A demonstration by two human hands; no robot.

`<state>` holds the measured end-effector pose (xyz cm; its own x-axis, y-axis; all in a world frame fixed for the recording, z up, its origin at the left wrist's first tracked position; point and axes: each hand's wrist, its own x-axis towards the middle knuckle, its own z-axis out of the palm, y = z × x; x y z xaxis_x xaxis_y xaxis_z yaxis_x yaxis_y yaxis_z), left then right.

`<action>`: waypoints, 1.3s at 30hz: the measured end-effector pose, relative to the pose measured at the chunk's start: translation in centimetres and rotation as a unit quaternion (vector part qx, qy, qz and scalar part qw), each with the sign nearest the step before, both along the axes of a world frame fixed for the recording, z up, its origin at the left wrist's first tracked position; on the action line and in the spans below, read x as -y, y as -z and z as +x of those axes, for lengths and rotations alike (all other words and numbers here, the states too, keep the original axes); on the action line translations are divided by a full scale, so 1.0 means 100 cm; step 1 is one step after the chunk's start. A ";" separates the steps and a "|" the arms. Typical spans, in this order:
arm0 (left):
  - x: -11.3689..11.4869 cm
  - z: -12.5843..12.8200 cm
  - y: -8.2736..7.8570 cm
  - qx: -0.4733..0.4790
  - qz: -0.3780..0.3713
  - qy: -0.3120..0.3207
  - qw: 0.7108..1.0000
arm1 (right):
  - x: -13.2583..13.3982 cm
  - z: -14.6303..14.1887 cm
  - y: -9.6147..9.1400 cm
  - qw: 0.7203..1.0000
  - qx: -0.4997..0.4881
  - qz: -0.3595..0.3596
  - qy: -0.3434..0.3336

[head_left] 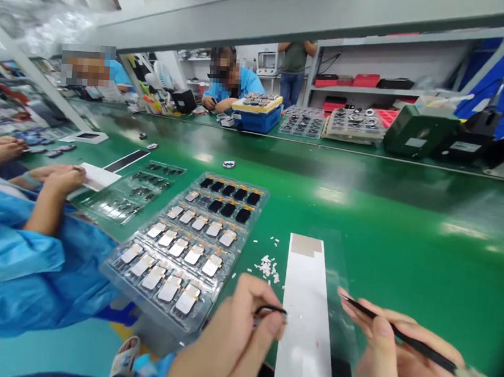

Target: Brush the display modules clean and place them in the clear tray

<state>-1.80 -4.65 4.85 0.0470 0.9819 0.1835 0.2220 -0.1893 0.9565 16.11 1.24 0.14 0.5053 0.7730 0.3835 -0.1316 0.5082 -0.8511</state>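
Between the thumb and fingers of my left hand [241, 330] is a small part with a curved black edge [270, 308]; most of it is hidden by the fingers. That hand is at the left side of a long white strip sheet [307, 305] with a tan patch at its far end. My right hand [400, 351] grips black tweezers [405, 336], tips pointing left toward the sheet. Tiny white pieces [266, 267] lie scattered beyond my left hand. A clear tray [257, 203] to the left holds rows of small rectangular parts, some white-faced, some black.
At the left, a co-worker in a blue sleeve [13, 253] handles a white sheet [99, 177] beside another clear tray [126, 195]. One small part [228, 164] lies on the green bench [296, 157]. Across it are a blue bin [258, 122], parts trays [303, 122] and another person [241, 82].
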 end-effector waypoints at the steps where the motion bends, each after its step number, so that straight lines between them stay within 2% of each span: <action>1: 0.001 -0.016 -0.010 -0.037 0.002 -0.038 0.999 | 0.001 0.000 0.001 1.000 0.002 0.007 0.002; 3: -0.011 -0.057 -0.027 -0.110 0.010 -0.124 0.986 | 0.002 0.000 0.002 1.000 0.010 0.009 0.000; 6: -0.057 -0.127 -0.039 -0.212 -0.001 -0.237 0.948 | 0.004 -0.002 0.003 1.000 0.023 -0.002 0.010; 9: -0.107 -0.187 -0.027 -0.215 -0.046 -0.285 0.933 | 0.004 -0.006 0.000 0.999 0.028 -0.005 0.028; 11: -0.130 -0.212 -0.011 -0.220 -0.101 -0.284 0.928 | 0.003 -0.010 -0.004 0.999 0.035 -0.017 0.034; 13: -0.145 -0.225 0.006 -0.233 -0.150 -0.275 0.921 | 0.003 -0.014 -0.008 0.998 0.042 -0.024 0.036; 18: -0.161 -0.240 0.037 -0.300 -0.203 -0.274 0.891 | 0.003 -0.020 -0.011 0.997 0.043 -0.034 0.048; 22: -0.162 -0.245 0.049 -0.386 -0.182 -0.289 0.857 | 0.003 -0.016 -0.005 0.997 0.062 -0.022 0.034; 26: -0.147 -0.240 0.052 -0.471 -0.095 -0.283 0.830 | 0.001 -0.011 0.005 0.997 0.068 -0.024 0.041; 30: -0.129 -0.228 0.051 -0.544 -0.023 -0.220 0.809 | 0.000 -0.008 0.009 0.996 0.070 -0.033 0.045; 33: -0.123 -0.222 0.052 -0.585 -0.006 -0.186 0.789 | 0.002 -0.008 0.008 0.995 0.080 -0.043 0.042; 39: -0.127 -0.217 0.054 -0.627 -0.005 -0.165 0.762 | 0.004 -0.007 0.006 0.994 0.098 -0.024 0.034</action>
